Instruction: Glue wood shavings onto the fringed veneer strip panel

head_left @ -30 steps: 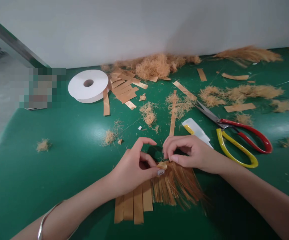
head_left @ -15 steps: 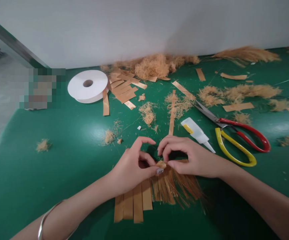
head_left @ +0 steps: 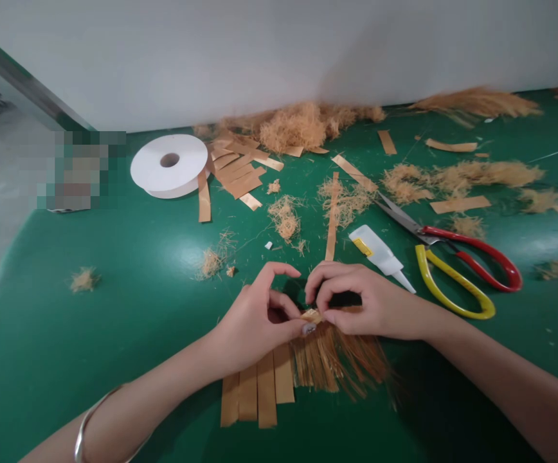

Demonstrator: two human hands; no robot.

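Side by side at the table's near middle hang several flat tan ribbon strips (head_left: 248, 393), and to their right a row of ribbon frayed into thin threads (head_left: 324, 368). Along the top edge, a small folded ribbon end (head_left: 312, 315) shows between my fingertips. My left hand (head_left: 252, 321) pinches the work just left of that end, thumb below and index finger arched above. From the right, my right hand (head_left: 373, 301) pinches at the same end with curled fingers. Its palm hides part of the top edge.
Scissors (head_left: 416, 228) with red and yellow handles and a white glue bottle (head_left: 378, 251) lie right of centre. A white ribbon spool (head_left: 148, 161) is at back left. Cut strips (head_left: 243, 180) and tangled fibre (head_left: 298, 128) lie near the pale wall (head_left: 260, 58).
Both hands stay almost in place. The small folded ribbon end between the fingertips looks slightly flatter now, and my right fingers have shifted very little.
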